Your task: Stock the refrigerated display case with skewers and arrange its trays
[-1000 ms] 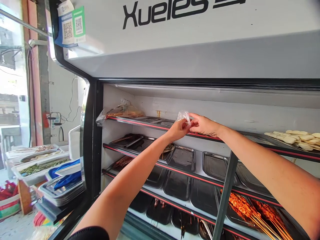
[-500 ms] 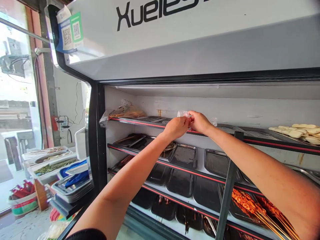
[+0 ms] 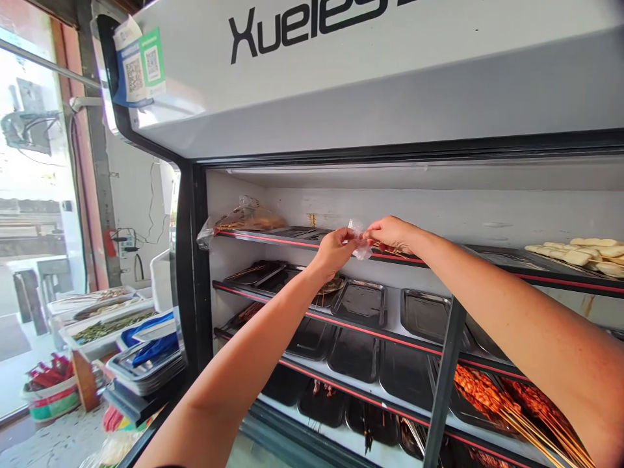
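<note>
Both my arms reach up to the top shelf (image 3: 292, 238) of an open display fridge. My left hand (image 3: 335, 247) pinches one side of a small clear plastic bag (image 3: 359, 239). My right hand (image 3: 390, 233) pinches the other side, fingers closed, and thin skewers (image 3: 390, 248) seem to lie under its fingers. The bag hangs between the two hands just above the shelf's red front edge.
Empty steel trays (image 3: 361, 302) fill the middle shelves. Red meat skewers (image 3: 492, 396) lie at lower right, flat pale buns (image 3: 580, 253) at top right, a bagged bundle of skewers (image 3: 244, 218) at top left. A table at left holds stacked trays (image 3: 141, 367) and greens (image 3: 107, 325).
My hands have shifted slightly apart along the shelf edge, and the plastic bag now hangs lower between them. The view moved a little.
</note>
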`<state>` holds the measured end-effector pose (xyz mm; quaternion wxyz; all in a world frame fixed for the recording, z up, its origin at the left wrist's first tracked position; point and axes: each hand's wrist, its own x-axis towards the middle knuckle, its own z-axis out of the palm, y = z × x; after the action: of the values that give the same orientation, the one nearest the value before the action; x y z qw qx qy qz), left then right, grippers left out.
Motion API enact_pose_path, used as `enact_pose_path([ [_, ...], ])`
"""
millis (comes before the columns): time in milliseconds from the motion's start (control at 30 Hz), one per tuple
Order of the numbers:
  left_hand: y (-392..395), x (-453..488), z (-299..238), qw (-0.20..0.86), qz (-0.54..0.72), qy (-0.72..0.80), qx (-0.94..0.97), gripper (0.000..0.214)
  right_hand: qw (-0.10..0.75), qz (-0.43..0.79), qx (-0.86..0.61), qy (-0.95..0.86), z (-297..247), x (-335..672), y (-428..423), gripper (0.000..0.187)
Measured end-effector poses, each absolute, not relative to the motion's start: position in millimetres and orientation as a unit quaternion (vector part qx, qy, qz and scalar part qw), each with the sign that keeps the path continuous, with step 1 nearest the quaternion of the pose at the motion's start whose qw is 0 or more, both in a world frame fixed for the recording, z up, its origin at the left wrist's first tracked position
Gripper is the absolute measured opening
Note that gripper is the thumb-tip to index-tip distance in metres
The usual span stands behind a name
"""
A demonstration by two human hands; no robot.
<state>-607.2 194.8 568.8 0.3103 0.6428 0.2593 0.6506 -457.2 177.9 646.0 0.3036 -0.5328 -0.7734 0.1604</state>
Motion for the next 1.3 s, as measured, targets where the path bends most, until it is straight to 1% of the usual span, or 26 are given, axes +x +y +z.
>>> enact_pose_path([
  [67, 199.8, -604.5, 567.4, 0.326, 0.647, 0.237, 0.648, 0.014, 0.277, 0.142, -0.495, -0.811, 647.9, -459.1, 172.8, 0.014],
  [167, 202.7, -600.4, 567.8, 0.342, 0.653, 0.224, 0.638, 0.020, 0.260, 0.100, -0.474, -0.836, 647.1, -459.0, 175.7, 0.013],
  [267, 197.0, -598.1, 569.4, 0.341, 0.661, 0.210, 0.634, 0.028, 0.275, 0.057, -0.452, -0.847, 643.0, -453.9, 189.2, 0.012],
  [367, 187.2, -599.9, 571.2, 0.362, 0.684, 0.181, 0.608, 0.033, 0.309, -0.014, -0.425, -0.851, 637.5, -446.2, 201.9, 0.016],
  [467, 180.2, -604.0, 572.6, 0.436, 0.699, 0.173, 0.540, 0.032, 0.291, -0.064, -0.419, -0.858, 631.6, -441.2, 205.5, 0.023],
  [533, 178.4, -605.8, 573.3, 0.500, 0.683, 0.176, 0.502, 0.028, 0.278, -0.060, -0.396, -0.873, 628.3, -441.5, 204.0, 0.028],
  [600, 177.8, -606.2, 573.7, 0.534, 0.670, 0.176, 0.485, 0.021, 0.272, -0.058, -0.375, -0.885, 626.2, -444.2, 202.2, 0.028],
  [733, 175.6, -605.6, 572.4, 0.552, 0.652, 0.188, 0.485, 0.012, 0.194, -0.110, -0.421, -0.879, 627.1, -448.1, 201.8, 0.016],
  [833, 172.8, -605.6, 567.2, 0.522, 0.660, 0.253, 0.477, 0.011, 0.145, -0.133, -0.491, -0.849, 632.8, -447.3, 200.0, 0.014],
  [900, 172.1, -605.4, 561.9, 0.506, 0.651, 0.288, 0.487, 0.011, 0.112, -0.136, -0.522, -0.835, 638.5, -447.1, 196.7, 0.017],
  [1000, 173.6, -604.8, 554.5, 0.482, 0.637, 0.310, 0.516, 0.011, 0.053, -0.170, -0.553, -0.814, 647.9, -448.9, 192.8, 0.030],
  [1033, 174.5, -604.7, 552.8, 0.471, 0.639, 0.312, 0.521, 0.011, 0.030, -0.182, -0.566, -0.804, 650.6, -449.9, 192.9, 0.031],
  [1100, 176.1, -604.4, 550.6, 0.457, 0.646, 0.307, 0.530, 0.010, -0.024, -0.191, -0.607, -0.771, 654.8, -451.2, 196.9, 0.025],
  [1167, 176.8, -603.8, 549.2, 0.451, 0.648, 0.293, 0.540, 0.010, -0.065, -0.168, -0.658, -0.731, 657.3, -450.6, 205.8, 0.016],
  [1200, 176.8, -603.2, 548.5, 0.450, 0.646, 0.285, 0.546, 0.010, -0.066, -0.145, -0.679, -0.717, 657.9, -449.2, 211.7, 0.014],
  [1233, 176.7, -602.4, 547.7, 0.447, 0.644, 0.280, 0.554, 0.010, -0.047, -0.117, -0.692, -0.711, 658.1, -447.2, 218.3, 0.015],
  [1300, 176.1, -600.4, 545.8, 0.444, 0.634, 0.276, 0.570, 0.012, 0.053, -0.071, -0.681, -0.727, 657.4, -442.0, 232.0, 0.021],
])
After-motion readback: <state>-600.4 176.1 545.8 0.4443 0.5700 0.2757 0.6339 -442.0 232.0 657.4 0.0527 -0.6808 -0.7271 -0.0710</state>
